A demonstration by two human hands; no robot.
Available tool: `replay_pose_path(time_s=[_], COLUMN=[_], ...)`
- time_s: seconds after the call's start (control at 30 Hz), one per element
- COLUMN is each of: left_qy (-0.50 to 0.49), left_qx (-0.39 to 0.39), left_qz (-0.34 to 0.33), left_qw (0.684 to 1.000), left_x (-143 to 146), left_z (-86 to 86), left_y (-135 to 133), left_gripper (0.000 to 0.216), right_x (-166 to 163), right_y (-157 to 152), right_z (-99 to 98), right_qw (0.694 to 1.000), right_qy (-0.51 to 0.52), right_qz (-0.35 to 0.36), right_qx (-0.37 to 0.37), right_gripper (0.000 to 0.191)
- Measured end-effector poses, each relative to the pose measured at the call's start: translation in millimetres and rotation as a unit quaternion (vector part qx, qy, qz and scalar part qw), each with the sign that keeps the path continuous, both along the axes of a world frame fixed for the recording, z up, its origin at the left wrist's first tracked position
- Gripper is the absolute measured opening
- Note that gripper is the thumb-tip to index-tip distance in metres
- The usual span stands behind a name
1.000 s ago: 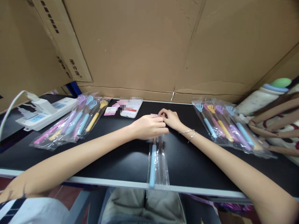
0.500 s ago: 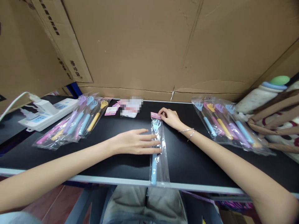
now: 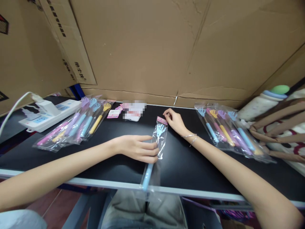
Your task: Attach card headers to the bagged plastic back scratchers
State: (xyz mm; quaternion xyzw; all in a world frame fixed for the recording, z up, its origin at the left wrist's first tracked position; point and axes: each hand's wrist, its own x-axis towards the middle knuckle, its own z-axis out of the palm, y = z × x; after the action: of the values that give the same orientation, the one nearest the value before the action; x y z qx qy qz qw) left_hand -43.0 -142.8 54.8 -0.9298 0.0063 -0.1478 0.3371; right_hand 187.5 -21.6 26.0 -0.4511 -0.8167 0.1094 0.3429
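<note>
A light-blue hand-shaped back scratcher (image 3: 160, 129) in a clear plastic bag, with a pink header card (image 3: 162, 120), lies slanted in front of me. Its handle end reaches over the table's near edge. My left hand (image 3: 138, 149) has its fingers curled over the middle of the bagged scratcher, hiding part of the handle; the thumb cannot be made out. Just beyond the header card, my right hand (image 3: 175, 121) rests on the black table (image 3: 190, 165) with fingers bent together, apart from the bag, and nothing visible in them.
Several bagged back scratchers in mixed colours lie in a left pile (image 3: 79, 122) and a right pile (image 3: 228, 130). A white power strip (image 3: 56, 114), pink cards (image 3: 114, 113) and a partly pixelated white item (image 3: 134, 111) sit farther back. A bottle (image 3: 259, 103) stands right, before cardboard walls (image 3: 143, 47).
My left fingers have curled from flat over the bag. The bagged back scratcher has turned, its handle end swinging left. My right hand has come off the header card.
</note>
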Motion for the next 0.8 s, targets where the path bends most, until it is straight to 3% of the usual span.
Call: replay_pose_path(time_s=[0.1, 0.2, 0.27, 0.4, 0.5, 0.57, 0.67, 0.8], left_qy=[-0.017, 0.0, -0.003, -0.082, -0.132, -0.158, -0.16, -0.154], left_qx=[-0.071, -0.117, -0.107, -0.006, -0.017, -0.056, -0.098, -0.108], left_qz=[0.006, 0.108, 0.177, 0.183, 0.228, 0.321, 0.393, 0.382], left_qw=[0.997, 0.987, 0.978, 0.98, 0.964, 0.932, 0.9, 0.905], left_x=[-22, -55, -84, -150, -194, -215, -237, -257], left_z=[5.4, 10.4, 14.3, 24.6, 33.0, 36.1, 31.9, 12.6], left_y=[-1, 1, 4, 11, 12, 10, 9, 16], left_gripper=[0.019, 0.022, 0.023, 0.031, 0.04, 0.041, 0.04, 0.042], right_x=[11, 20, 21, 17, 15, 14, 14, 14], right_y=[8, 15, 16, 11, 8, 7, 6, 4], right_z=[2.3, 2.8, 2.4, 2.9, 4.4, 5.3, 6.3, 6.9], right_qw=[0.997, 0.995, 0.995, 0.991, 0.984, 0.981, 0.978, 0.972], right_qy=[0.013, -0.003, -0.021, -0.09, -0.145, -0.163, -0.178, -0.203], right_qz=[-0.018, -0.039, -0.035, -0.004, 0.011, 0.008, -0.001, -0.005], right_qx=[0.07, 0.092, 0.092, 0.097, 0.102, 0.107, 0.11, 0.12], right_gripper=[0.019, 0.019, 0.019, 0.02, 0.023, 0.024, 0.025, 0.025])
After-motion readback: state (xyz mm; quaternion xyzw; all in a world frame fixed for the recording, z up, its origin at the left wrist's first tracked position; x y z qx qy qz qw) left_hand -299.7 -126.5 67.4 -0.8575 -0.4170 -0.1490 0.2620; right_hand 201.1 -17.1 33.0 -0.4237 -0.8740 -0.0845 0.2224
